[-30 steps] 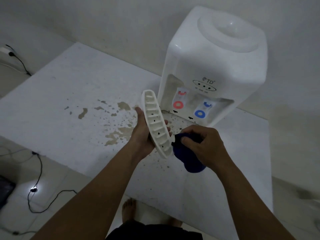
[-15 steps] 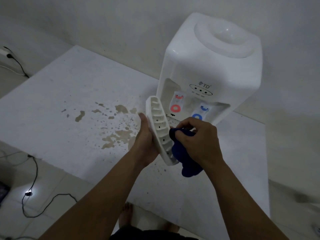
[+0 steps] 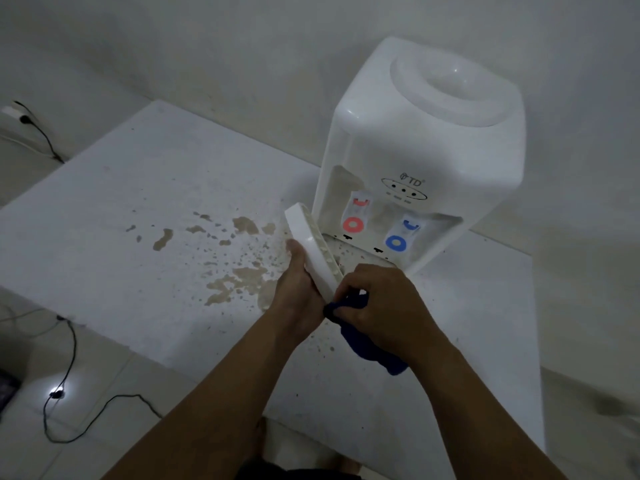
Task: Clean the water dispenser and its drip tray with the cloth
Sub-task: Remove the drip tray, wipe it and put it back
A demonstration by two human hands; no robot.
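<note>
White table (image 3: 104, 220) — brown stains near centre. Water dispenser (image 3: 426, 150) upright at its far edge. Drip tray (image 3: 311, 251), tilted on edge before dispenser, gripped by left hand (image 3: 298, 282). Right hand (image 3: 381, 306) clutches blue cloth (image 3: 363, 348) — touching tray's lower end.

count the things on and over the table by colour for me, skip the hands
White: 2, the water dispenser standing on the table and the drip tray tilted on edge in the left hand.
Blue: 2, the cloth gripped by the right hand and the blue tap.
Red: 1, the red tap.
Total: 5
</note>
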